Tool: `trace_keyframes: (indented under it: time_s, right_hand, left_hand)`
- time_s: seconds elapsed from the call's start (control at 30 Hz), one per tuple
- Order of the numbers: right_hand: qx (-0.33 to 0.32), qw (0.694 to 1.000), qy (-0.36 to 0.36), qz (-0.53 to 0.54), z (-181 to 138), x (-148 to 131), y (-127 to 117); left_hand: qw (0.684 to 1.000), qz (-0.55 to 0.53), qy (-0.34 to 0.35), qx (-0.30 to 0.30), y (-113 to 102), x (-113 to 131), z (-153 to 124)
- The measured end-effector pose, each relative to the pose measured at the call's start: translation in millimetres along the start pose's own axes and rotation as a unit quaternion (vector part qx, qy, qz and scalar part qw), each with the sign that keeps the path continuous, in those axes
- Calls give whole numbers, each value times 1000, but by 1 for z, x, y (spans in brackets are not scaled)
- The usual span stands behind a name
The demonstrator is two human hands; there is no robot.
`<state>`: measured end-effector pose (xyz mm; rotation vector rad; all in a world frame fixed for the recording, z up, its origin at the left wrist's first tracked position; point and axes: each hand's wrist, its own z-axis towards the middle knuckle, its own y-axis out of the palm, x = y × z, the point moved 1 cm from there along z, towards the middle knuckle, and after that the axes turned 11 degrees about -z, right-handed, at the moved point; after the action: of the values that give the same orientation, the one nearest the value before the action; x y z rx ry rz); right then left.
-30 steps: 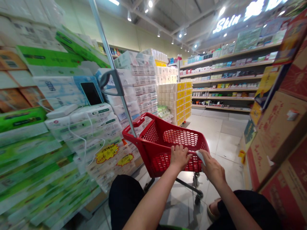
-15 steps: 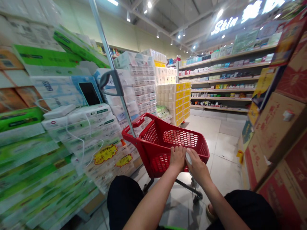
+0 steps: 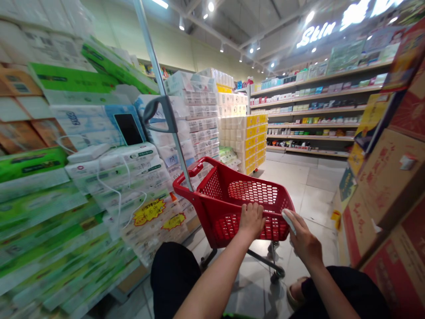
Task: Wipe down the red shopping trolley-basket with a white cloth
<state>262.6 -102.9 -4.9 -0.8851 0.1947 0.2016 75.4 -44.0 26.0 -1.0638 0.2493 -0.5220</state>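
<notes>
In front of me stands a red plastic shopping cart [image 3: 219, 221] with perforated sides and a dark wheeled frame. My left hand [image 3: 253, 219] is closed over the near top rim of its basket, fingers curled inward. Beside the cart's front corner, my right hand [image 3: 300, 235] grips a small folded white cloth [image 3: 289, 220], which lies at or very close to the rim's end; whether it touches cannot be told. A metal pole with a grey handle [image 3: 162, 115] rises from the cart's handle end.
Stacked tissue packs [image 3: 116, 164] rise on the left, with a phone [image 3: 129, 128], white cables and yellow price signs [image 3: 149, 212]. Cardboard cartons [image 3: 392, 177] line the right side. Shelves of small goods [image 3: 308, 110] stand at the back beyond the tiled floor [image 3: 299, 186].
My right hand has moved right with the white cloth, away from my left hand and toward the cart's front corner. My left hand stays on the rim.
</notes>
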Motion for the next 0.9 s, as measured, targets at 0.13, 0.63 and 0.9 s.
trace_keyframes:
  time_s: [0.13, 0.63, 0.9]
  right_hand:
    - [5, 999, 31, 11, -1, 13, 4]
    - [-27, 999, -20, 8, -2, 4, -4]
    - [-22, 999, -29, 13, -1, 2, -7]
  left_hand:
    - [1000, 10, -6, -7, 4, 5, 1]
    - [1000, 10, 2, -5, 4, 3, 0]
    - [1000, 14, -1, -11, 3, 3, 0]
